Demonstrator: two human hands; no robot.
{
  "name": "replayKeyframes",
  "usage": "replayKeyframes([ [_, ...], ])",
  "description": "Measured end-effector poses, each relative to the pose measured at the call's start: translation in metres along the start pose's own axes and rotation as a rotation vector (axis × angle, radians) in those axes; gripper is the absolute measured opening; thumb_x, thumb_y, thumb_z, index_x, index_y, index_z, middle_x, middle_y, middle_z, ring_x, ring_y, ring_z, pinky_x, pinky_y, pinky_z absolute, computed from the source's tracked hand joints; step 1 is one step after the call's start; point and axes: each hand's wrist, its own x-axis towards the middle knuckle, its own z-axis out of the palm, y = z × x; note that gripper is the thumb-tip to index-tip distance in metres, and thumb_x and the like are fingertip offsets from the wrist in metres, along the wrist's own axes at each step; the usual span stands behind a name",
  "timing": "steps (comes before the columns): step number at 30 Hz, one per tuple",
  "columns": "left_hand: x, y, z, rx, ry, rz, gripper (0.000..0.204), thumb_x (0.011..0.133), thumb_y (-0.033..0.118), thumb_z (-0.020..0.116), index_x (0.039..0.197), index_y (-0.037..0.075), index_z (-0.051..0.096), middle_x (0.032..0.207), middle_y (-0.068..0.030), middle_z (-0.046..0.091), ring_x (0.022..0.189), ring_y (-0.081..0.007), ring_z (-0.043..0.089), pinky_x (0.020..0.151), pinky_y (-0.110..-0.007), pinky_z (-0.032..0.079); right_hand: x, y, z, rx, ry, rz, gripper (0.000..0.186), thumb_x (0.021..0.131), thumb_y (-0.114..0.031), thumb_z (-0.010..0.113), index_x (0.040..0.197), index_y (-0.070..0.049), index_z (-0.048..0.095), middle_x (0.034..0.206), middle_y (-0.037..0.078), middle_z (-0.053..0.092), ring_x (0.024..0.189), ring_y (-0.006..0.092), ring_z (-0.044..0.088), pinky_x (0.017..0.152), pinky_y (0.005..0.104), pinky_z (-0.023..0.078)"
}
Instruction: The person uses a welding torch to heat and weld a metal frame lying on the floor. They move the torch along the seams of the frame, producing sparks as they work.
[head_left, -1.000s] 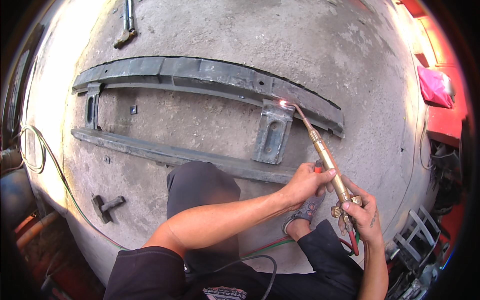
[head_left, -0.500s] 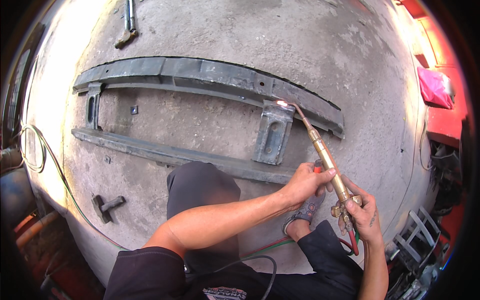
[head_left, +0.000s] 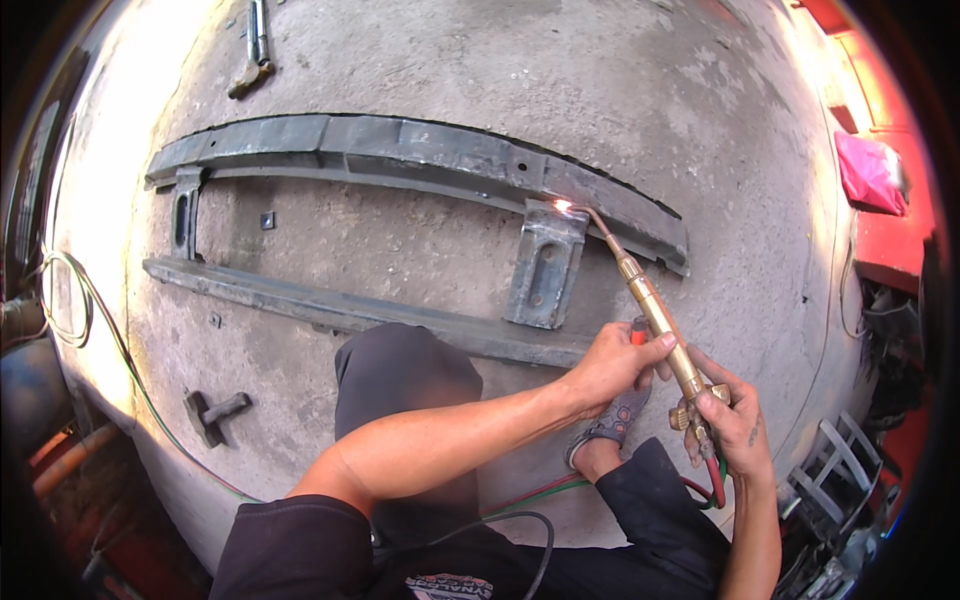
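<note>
A long brass gas torch (head_left: 655, 308) slants across the right of the head view, its bent copper tip pointing up and left. My left hand (head_left: 612, 362) is closed at the torch's middle, thumb along the barrel. A small orange-and-black object (head_left: 638, 330) sticks up from the same hand; its kind is unclear. Around the valve end, my right hand (head_left: 738, 425) is wrapped. The tip meets a bright glowing spot where the right upright bracket (head_left: 547, 268) joins the upper bar of a dark metal frame (head_left: 400, 140), which lies on the concrete floor.
Red and green hoses (head_left: 716, 485) run from the torch's rear. A hammer (head_left: 252, 72) lies beyond the frame, and a dark T-shaped tool (head_left: 212, 415) lies at the near left. Metal parts (head_left: 835, 470) are piled at right, below a pink bag (head_left: 870, 172).
The glow at the torch tip has grown brighter. My right hand and the torch's rear end have shifted slightly to the right; the tip stays at the bracket's joint.
</note>
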Motion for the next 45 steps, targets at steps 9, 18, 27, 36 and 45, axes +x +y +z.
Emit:
replayKeyframes([
  [9, 0.0, 0.001, 0.0, -0.007, -0.008, -0.005, 0.026, 0.106, 0.026, 0.067, 0.109, 0.001, 0.072, 0.084, -0.0052, 0.068, 0.067, -0.0099, 0.054, 0.06, -0.027, 0.043, 0.0, -0.001, 0.001, -0.001, 0.009, 0.006, 0.083, 0.091, -0.037, 0.076, 0.154, 0.007, 0.045, 0.078, 0.014, 0.07, 0.049, 0.0148, 0.063, 0.041, 0.0274, 0.049],
  [18, 0.001, 0.001, -0.001, 0.0, -0.008, -0.004, 0.026, 0.106, 0.026, 0.067, 0.11, 0.001, 0.072, 0.084, -0.0055, 0.068, 0.067, -0.0102, 0.054, 0.061, -0.027, 0.043, 0.0, -0.003, 0.003, -0.005, 0.011, 0.012, 0.079, 0.09, -0.028, 0.074, 0.154, 0.008, 0.044, 0.078, 0.015, 0.071, 0.049, 0.0146, 0.063, 0.042, 0.0272, 0.049],
  [27, 0.001, 0.002, -0.002, -0.016, -0.008, -0.017, 0.026, 0.105, 0.026, 0.067, 0.109, 0.001, 0.072, 0.084, -0.0055, 0.068, 0.067, -0.01, 0.054, 0.06, -0.027, 0.043, 0.002, -0.002, 0.002, -0.023, 0.003, 0.015, 0.078, 0.089, -0.026, 0.071, 0.155, 0.007, 0.044, 0.078, 0.015, 0.071, 0.049, 0.0149, 0.063, 0.042, 0.0275, 0.049],
  [36, 0.0, 0.003, -0.001, -0.016, -0.007, -0.01, 0.025, 0.105, 0.026, 0.069, 0.108, 0.001, 0.071, 0.085, -0.0051, 0.068, 0.067, -0.0098, 0.055, 0.06, -0.026, 0.044, 0.0, 0.001, 0.0, -0.013, 0.001, -0.005, 0.087, 0.092, -0.046, 0.078, 0.155, 0.005, 0.046, 0.077, 0.014, 0.071, 0.049, 0.0149, 0.063, 0.041, 0.0274, 0.048],
  [45, 0.001, 0.001, -0.002, -0.022, -0.004, -0.014, 0.025, 0.105, 0.025, 0.068, 0.108, 0.001, 0.071, 0.085, -0.0054, 0.068, 0.067, -0.0097, 0.055, 0.059, -0.026, 0.044, -0.002, -0.017, 0.007, 0.001, 0.019, 0.07, 0.074, 0.088, -0.028, 0.077, 0.148, 0.008, 0.054, 0.088, 0.009, 0.07, 0.069, 0.0111, 0.065, 0.057, 0.0239, 0.05],
])
